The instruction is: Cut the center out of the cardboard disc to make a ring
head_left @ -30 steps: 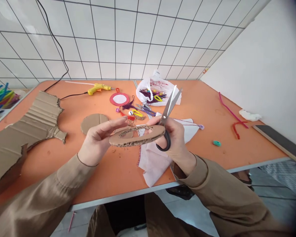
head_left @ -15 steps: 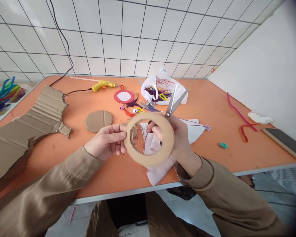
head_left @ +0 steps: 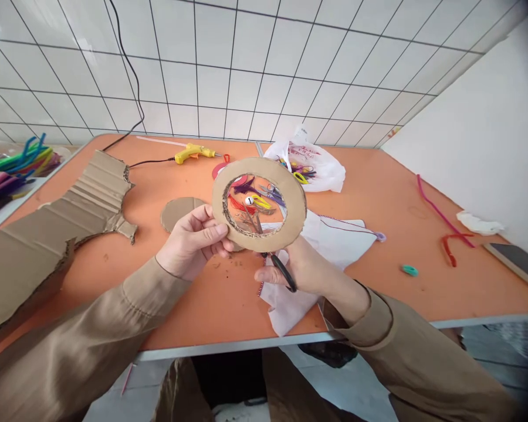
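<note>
My left hand (head_left: 192,241) pinches the lower left edge of a cardboard ring (head_left: 259,202) and holds it upright above the orange table (head_left: 378,199), its face towards me. My right hand (head_left: 303,271) sits just below the ring, fingers through the black handles of scissors (head_left: 278,266). The scissor blades point up behind the ring and show through its hole. Under my right hand lies a white cloth (head_left: 334,246) with a beaded trim.
A cardboard disc (head_left: 178,211) lies left of the ring, a torn cardboard sheet (head_left: 48,234) further left. A yellow glue gun (head_left: 193,153) with its cord, a white plastic bag (head_left: 321,167) of craft bits, pipe cleaners (head_left: 440,214) and a teal ring (head_left: 409,270) lie around.
My left hand turned the cardboard ring from flat to upright and raised it. My right hand dropped with the scissors from beside the ring to below it, blades now behind the ring.
</note>
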`<state>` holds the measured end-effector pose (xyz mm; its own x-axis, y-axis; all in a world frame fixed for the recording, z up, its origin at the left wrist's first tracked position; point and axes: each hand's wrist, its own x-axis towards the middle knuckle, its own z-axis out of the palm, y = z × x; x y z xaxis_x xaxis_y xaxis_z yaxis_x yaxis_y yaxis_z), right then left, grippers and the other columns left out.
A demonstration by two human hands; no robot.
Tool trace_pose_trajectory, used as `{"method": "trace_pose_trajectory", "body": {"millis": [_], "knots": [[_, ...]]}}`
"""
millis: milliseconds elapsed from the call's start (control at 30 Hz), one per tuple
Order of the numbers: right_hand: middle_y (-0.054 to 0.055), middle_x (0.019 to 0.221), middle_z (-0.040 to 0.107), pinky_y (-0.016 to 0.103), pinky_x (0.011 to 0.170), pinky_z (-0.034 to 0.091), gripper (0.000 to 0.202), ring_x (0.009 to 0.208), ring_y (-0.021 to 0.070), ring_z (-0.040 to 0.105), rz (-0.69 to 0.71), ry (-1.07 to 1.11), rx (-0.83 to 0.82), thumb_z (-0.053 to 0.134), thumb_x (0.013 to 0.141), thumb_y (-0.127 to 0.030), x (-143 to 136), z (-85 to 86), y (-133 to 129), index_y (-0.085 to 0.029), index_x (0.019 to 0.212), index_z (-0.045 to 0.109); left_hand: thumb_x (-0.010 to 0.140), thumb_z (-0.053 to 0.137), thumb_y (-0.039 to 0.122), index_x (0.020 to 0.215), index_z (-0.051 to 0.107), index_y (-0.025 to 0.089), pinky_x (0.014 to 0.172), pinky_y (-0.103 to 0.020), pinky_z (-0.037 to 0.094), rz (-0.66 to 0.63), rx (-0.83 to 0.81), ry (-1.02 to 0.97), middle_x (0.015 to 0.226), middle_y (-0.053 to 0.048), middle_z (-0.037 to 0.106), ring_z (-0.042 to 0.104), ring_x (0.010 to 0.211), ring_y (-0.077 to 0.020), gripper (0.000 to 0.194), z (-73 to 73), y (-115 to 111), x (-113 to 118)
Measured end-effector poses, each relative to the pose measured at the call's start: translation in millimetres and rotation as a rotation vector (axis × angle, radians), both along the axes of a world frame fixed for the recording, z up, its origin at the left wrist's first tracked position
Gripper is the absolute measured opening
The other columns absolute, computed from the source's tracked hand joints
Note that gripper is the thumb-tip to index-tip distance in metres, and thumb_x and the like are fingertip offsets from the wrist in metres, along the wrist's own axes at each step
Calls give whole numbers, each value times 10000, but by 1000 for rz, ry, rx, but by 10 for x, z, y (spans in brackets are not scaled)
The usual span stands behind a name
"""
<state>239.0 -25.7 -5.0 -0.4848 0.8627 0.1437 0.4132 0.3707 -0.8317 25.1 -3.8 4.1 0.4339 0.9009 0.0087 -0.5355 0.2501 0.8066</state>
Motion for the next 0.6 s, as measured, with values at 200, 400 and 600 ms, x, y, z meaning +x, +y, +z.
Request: {"method": "trace_pose_trajectory", "body": {"millis": [200,400,600], "knots": [[54,924,706,390,813,520,386,853,251,649,96,20,102,732,774,-457,-36,-9,15,-208,1067,702,583,889,227,708,636,154,425,-142,524,62,11,63,581,23,700,662,482,-100,291,3,3,1],[66,984,719,416,866,529,286,923,277,669,43,-66,272,713,803,-385,-97,-47,-9,-247,1053,717,586,886,211,694,619,155,455,-151,542,117,83,147,577,21,704,666,494,-102,293,9,-20,24],[62,1002,706,426,825,536,394,907,278,665,-40,-204,287,758,757,-328,-58,-24,-19,-258,1138,684,604,854,164,684,617,152,465,-162,545,136,135,222,587,6,708,661,497,-107,251,6,-27,16]]}}
